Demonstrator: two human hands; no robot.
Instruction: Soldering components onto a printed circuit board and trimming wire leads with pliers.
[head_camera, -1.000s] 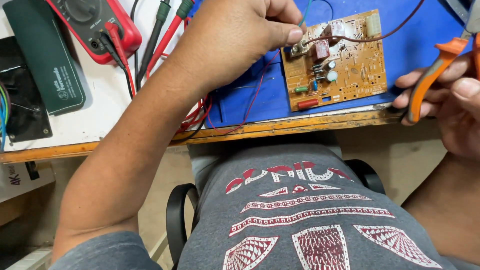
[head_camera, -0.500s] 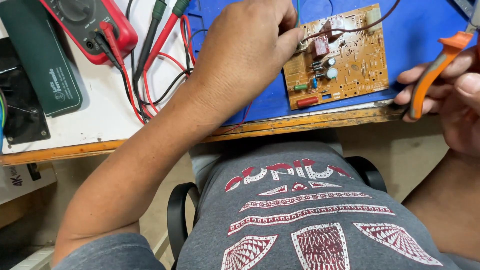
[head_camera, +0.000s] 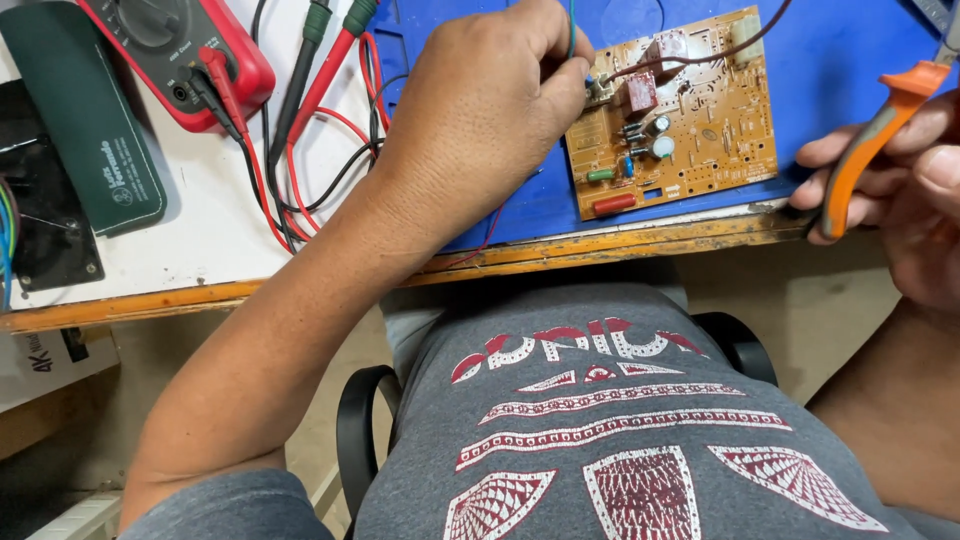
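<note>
Pliers (head_camera: 880, 130) jaws cut off; left hand (head_camera: 480, 110) hides wire end.

Electronics repair workshop. Wooden-edged bench (head_camera: 600, 245) with blue mat (head_camera: 850, 90), red multimeter (head_camera: 175, 50) with red and black probe leads (head_camera: 300, 90), bare circuit board (head_camera: 675, 110) with soldered components and loose wires, orange-handled pliers (head_camera: 870, 140). Person seated at bench on black chair (head_camera: 355, 440).

Single head-worn view, looking steeply down over the wearer's grey printed shirt (head_camera: 600, 420) onto the wooden-edged workbench (head_camera: 600, 245). Close range: tan rectangular circuit board (head_camera: 690, 120) at 1 o'clock, red multimeter (head_camera: 170, 50) at 11 o'clock.
</note>
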